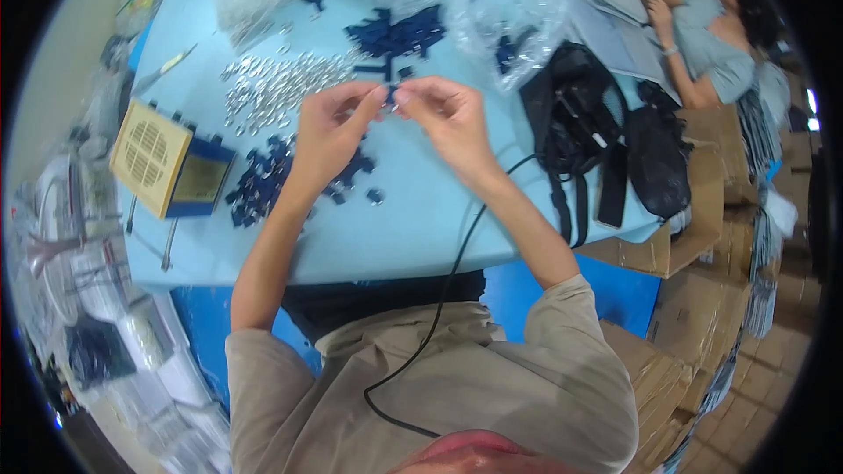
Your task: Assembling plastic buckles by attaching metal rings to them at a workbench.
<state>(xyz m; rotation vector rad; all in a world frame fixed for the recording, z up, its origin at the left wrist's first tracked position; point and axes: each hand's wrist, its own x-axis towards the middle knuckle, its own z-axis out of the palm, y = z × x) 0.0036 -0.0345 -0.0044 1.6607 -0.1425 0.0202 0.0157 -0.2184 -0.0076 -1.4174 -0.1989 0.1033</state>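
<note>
Head view: both hands meet over the tabletop [408, 228], far of its middle, with a small dark strip [392, 93] between their fingertips. The left hand [334, 120] has its thumb and forefinger pinched together on the strip; the right hand [452, 118] pinches from the other side, its thumb and forefinger also closed. The strip is small and partly covered by the fingers, so I cannot tell whether a metal bit sits on it.

Just beyond the hands, toward the far edge, lies a heap of dark strips [404, 32]. Left of it, metal bits [277, 88] spread out silver and loose. Nearer the near edge, around the left forearm, is a pile of dark pieces [255, 193], some with shiny spots. A yellow and blue box [154, 158] stands by the left edge, and a cutter [167, 68] lies beyond it. Clear bags [509, 9] crowd the far edge. Toward the right edge lie a black bag [571, 110], a phone [612, 186] and a black pouch [659, 158]. A thin cable [465, 244] crosses the near edge.
</note>
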